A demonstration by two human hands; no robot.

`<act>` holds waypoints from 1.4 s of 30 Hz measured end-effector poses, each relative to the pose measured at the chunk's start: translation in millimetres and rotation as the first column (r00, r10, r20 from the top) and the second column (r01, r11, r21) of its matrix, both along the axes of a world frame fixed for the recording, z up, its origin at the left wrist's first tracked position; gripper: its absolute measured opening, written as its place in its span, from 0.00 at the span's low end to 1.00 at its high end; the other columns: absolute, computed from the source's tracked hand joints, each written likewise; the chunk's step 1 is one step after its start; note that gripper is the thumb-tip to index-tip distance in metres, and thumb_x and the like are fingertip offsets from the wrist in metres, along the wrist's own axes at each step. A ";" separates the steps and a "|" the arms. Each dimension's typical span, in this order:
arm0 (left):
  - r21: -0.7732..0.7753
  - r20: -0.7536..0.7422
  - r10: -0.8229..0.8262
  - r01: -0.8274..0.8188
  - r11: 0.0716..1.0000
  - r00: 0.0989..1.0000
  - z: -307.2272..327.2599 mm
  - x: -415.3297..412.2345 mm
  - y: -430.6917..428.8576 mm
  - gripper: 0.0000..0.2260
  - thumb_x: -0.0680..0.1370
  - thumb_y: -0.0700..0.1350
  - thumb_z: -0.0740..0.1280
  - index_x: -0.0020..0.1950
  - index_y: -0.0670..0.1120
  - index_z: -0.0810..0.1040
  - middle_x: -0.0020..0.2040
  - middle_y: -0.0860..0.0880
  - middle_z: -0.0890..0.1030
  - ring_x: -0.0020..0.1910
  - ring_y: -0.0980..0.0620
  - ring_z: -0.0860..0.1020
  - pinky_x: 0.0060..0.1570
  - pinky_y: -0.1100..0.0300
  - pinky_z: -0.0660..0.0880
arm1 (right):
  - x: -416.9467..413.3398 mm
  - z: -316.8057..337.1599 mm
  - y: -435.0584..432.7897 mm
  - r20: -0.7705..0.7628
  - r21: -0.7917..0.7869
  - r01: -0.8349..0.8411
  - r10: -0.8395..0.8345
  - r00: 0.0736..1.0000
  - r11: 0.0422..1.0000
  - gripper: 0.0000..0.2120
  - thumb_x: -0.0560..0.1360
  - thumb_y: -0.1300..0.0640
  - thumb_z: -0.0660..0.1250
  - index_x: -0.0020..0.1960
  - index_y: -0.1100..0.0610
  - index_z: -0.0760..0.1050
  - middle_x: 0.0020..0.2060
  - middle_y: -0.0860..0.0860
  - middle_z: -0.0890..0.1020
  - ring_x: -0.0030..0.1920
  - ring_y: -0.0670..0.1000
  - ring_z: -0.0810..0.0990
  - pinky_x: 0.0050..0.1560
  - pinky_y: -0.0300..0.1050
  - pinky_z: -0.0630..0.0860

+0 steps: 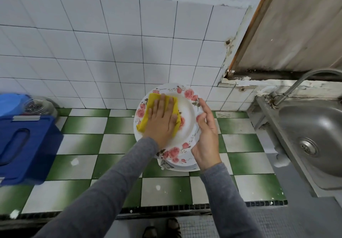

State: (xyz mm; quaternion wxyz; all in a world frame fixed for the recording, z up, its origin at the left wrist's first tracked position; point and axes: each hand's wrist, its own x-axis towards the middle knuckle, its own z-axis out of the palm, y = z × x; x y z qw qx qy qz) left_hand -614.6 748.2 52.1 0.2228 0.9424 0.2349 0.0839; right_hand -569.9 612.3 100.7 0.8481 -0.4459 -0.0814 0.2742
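Observation:
A white plate [185, 111] with pink roses round its rim is held tilted above the green and white checked counter [83, 145]. My left hand [161, 121] lies flat, fingers straight, pressing a yellow cloth [153, 102] onto the plate's left half. My right hand [206, 136] grips the plate's right rim, fingers curled round the edge. Beneath the plate a stack of white plates [177, 166] stands on the counter, mostly hidden.
A blue plastic box [24, 145] with a handle sits at the left edge, a glass jar [39, 105] behind it. A steel sink [314, 136] with a tap [296, 85] fills the right. A white tiled wall rises behind. Shoes show below on the floor.

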 end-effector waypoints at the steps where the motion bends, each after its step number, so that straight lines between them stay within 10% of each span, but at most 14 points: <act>1: -0.003 -0.002 0.018 -0.018 1.000 1.000 2.2 -0.4 -5.4 0.26 0.84 0.57 0.40 0.78 0.53 0.33 0.79 0.49 0.32 0.78 0.49 0.32 0.75 0.54 0.30 | -1.7 0.6 0.8 0.013 -0.023 0.025 -0.024 1.000 0.999 0.16 0.85 0.58 0.55 0.67 0.49 0.76 0.61 0.49 0.83 0.59 0.54 0.83 0.53 0.51 0.83; 9: 0.078 -0.016 0.149 -0.148 0.986 0.989 18.9 -14.9 -21.2 0.32 0.79 0.65 0.37 0.81 0.54 0.36 0.80 0.39 0.35 0.79 0.39 0.37 0.75 0.45 0.36 | -5.4 -2.2 12.0 0.025 -0.034 0.140 -0.139 0.990 0.990 0.16 0.86 0.58 0.56 0.66 0.46 0.78 0.65 0.49 0.80 0.66 0.55 0.78 0.67 0.60 0.75; 16: -0.248 0.059 -0.160 0.170 0.954 0.985 19.3 -19.4 -18.1 0.28 0.84 0.58 0.53 0.81 0.59 0.44 0.82 0.47 0.42 0.80 0.46 0.40 0.78 0.47 0.43 | -7.1 -1.1 14.8 0.031 -0.037 0.203 -0.202 0.979 0.978 0.15 0.85 0.55 0.58 0.63 0.45 0.80 0.67 0.49 0.78 0.68 0.54 0.76 0.69 0.61 0.72; 21: -0.165 0.169 -0.276 0.303 0.939 0.946 18.2 -22.4 -38.9 0.24 0.84 0.56 0.57 0.79 0.61 0.56 0.81 0.54 0.53 0.78 0.54 0.55 0.70 0.61 0.60 | -5.8 -5.5 -8.5 -0.003 -0.044 0.285 -0.285 0.958 0.958 0.15 0.85 0.55 0.56 0.65 0.47 0.79 0.66 0.52 0.79 0.66 0.56 0.79 0.68 0.62 0.73; 28: -0.255 0.174 -0.400 0.433 0.864 0.900 15.5 4.2 -85.1 0.18 0.81 0.55 0.64 0.71 0.65 0.71 0.72 0.53 0.72 0.70 0.51 0.70 0.70 0.55 0.67 | 0.0 -6.1 -72.5 -0.089 -0.025 0.433 -0.433 0.897 0.901 0.17 0.86 0.59 0.53 0.70 0.52 0.73 0.59 0.55 0.84 0.61 0.58 0.82 0.64 0.60 0.76; 32: -0.533 0.233 -0.408 0.467 0.705 0.883 28.9 37.4 -123.9 0.17 0.77 0.46 0.72 0.58 0.68 0.79 0.65 0.55 0.78 0.64 0.56 0.73 0.62 0.73 0.65 | 13.3 4.0 -127.9 -0.059 -0.057 0.516 -0.519 0.853 0.855 0.16 0.86 0.59 0.53 0.66 0.50 0.76 0.57 0.52 0.85 0.56 0.53 0.84 0.54 0.51 0.82; 38: -0.857 0.351 -0.238 0.413 0.308 0.906 56.6 96.0 -221.8 0.11 0.78 0.38 0.71 0.55 0.54 0.81 0.52 0.49 0.81 0.43 0.55 0.81 0.37 0.64 0.78 | 45.4 19.9 -244.5 0.059 -0.082 0.685 -0.682 0.729 0.724 0.15 0.86 0.59 0.55 0.61 0.47 0.79 0.64 0.51 0.81 0.63 0.53 0.81 0.59 0.52 0.81; 42: -0.936 0.342 -0.205 0.352 0.013 0.917 71.4 139.5 -311.8 0.12 0.80 0.38 0.66 0.59 0.52 0.80 0.50 0.52 0.85 0.46 0.54 0.84 0.42 0.59 0.81 | 62.9 31.8 -345.0 0.114 -0.045 0.760 -0.753 0.649 0.648 0.14 0.86 0.59 0.55 0.63 0.49 0.77 0.63 0.51 0.81 0.62 0.53 0.81 0.56 0.50 0.82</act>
